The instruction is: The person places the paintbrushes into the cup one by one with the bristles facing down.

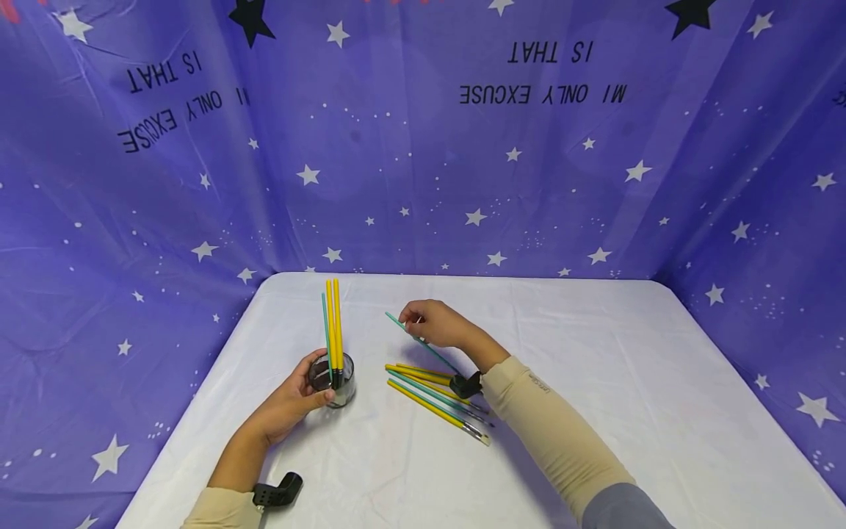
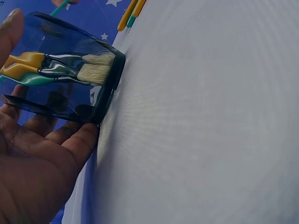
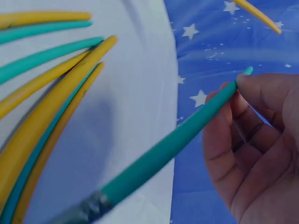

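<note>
Since the right grip (image 1: 432, 323) pinches the brush (image 3: 154, 160) near its handle end, right of the glass (image 1: 346, 391), it could swivel and clip the 3 brushes (image 1: 338, 323) inside; left grip (image 1: 286, 405) curls round the glass, so tipping's unlikely imo.

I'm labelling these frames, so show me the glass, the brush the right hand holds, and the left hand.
Glass (image 2: 75, 43): left wrist view, on its side wall.
Held brush (image 3: 166, 148): right wrist view, on its green handle.
Left hand (image 1: 286, 406): head view, between thumb and wrist.

A green brush (image 3: 159, 156) is held aslant near a smoky glass (image 2: 83, 39) containing three brushes (image 1: 338, 323), bristles down.
</note>
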`<state>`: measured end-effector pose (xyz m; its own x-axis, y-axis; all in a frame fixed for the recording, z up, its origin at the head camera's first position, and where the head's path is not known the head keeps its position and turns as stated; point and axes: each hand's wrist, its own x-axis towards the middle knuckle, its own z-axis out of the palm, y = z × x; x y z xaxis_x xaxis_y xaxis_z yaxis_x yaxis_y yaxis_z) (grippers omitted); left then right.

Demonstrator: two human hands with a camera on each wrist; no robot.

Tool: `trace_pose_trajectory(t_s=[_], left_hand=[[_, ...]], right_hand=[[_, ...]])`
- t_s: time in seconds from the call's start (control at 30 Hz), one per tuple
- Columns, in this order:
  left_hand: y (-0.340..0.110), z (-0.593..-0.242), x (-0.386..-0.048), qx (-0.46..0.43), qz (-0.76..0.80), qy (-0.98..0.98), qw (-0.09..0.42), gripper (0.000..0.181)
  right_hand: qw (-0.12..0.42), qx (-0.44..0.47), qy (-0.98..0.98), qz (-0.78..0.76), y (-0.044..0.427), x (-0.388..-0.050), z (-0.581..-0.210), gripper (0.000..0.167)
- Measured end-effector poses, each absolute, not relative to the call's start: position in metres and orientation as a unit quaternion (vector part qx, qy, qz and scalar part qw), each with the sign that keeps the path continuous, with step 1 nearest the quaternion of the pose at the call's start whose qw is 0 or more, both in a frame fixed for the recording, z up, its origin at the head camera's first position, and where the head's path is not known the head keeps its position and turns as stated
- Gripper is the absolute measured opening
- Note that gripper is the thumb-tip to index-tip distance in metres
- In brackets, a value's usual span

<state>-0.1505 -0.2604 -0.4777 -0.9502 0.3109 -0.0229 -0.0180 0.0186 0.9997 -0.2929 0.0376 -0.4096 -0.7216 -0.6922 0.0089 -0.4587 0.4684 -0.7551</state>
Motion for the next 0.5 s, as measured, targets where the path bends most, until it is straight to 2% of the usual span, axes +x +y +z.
trace_pose_trajectory(t_s=[0.5], left_hand=[[-0.259, -0.475, -0.149, 0.107, 0.693, 0.703, 0.119, 0.083]], right_hand=[[0.134, -0.316, 0.77, -0.538, 0.018, -0.285, -0.401, 0.017]])
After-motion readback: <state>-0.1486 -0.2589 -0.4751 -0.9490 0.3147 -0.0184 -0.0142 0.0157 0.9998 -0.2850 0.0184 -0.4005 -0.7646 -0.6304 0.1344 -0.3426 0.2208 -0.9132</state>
